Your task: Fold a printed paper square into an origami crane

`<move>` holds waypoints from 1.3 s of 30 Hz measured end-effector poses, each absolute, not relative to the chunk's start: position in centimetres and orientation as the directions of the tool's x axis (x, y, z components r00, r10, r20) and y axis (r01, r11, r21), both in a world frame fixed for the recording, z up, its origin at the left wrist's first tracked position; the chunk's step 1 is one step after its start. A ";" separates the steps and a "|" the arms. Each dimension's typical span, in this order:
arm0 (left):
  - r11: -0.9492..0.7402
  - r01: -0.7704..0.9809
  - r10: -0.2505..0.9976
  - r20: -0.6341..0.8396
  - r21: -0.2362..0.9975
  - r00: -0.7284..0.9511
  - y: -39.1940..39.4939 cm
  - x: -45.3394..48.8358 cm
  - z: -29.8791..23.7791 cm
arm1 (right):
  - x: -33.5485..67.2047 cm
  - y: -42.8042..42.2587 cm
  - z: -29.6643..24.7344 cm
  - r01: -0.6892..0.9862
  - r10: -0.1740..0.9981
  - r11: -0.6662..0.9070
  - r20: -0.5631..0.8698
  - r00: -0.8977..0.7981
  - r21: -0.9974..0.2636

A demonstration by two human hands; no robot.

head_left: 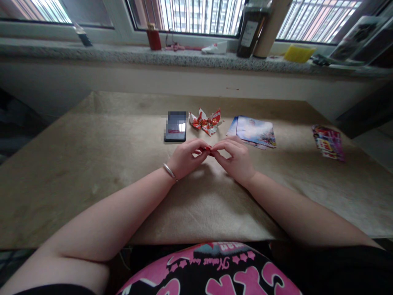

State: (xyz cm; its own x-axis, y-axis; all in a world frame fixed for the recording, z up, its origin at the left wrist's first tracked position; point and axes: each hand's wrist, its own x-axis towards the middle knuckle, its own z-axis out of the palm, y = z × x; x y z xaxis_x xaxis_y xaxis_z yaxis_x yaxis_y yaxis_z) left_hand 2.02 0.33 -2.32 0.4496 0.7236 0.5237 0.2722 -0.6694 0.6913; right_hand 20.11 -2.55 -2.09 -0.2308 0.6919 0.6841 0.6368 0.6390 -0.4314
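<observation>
My left hand [188,156] and my right hand [236,159] meet over the middle of the table, both with thumb and fingers pinched together. Between their fingertips is a small red piece [210,150], mostly hidden; it looks like folded paper, though its exact shape does not show. A silver bangle [168,170] circles my left wrist. Just beyond my fingers stands a folded red-and-white paper flower [205,121] with pointed petals. The dark phone [175,127] lies left of the flower, beyond my left hand. Past my right hand rests a stack of pale, picture-printed sheets [254,130].
Colourful printed cards [328,142] lie at the table's right side. The brown table [101,164] runs back to a wall under a stone windowsill [116,53]. On the sill stand a red container [153,37], a dark bottle [250,30] and a yellow object [299,53].
</observation>
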 end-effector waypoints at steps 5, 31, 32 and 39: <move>-0.677 0.250 0.710 0.525 0.692 0.469 0.4 2.0 -2.2 | 19.9 -2.5 -2.2 0.648 0.675 0.643 0.702 -0.227 -0.409; -0.681 0.109 0.689 0.582 0.725 0.433 0.6 2.1 -2.2 | 19.7 -2.3 -2.2 0.583 0.718 0.632 0.669 -0.191 -0.511; -0.672 0.095 0.692 0.577 0.735 0.433 0.7 2.1 -2.2 | 19.7 -2.3 -2.2 0.584 0.728 0.623 0.658 -0.191 -0.520; -0.591 0.010 0.730 0.529 0.807 0.433 1.0 2.3 -2.7 | 19.5 -2.2 -2.5 0.604 0.803 0.539 0.576 -0.156 -0.588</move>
State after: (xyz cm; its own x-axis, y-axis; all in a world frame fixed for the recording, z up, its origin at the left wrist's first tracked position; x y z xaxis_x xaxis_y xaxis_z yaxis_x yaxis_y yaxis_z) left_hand 2.26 0.96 -2.68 0.4328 0.7297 0.5293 0.0099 -0.5910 0.8066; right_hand 19.50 -2.18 -2.53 -0.1557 0.8026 0.5759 0.6038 0.5387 -0.5875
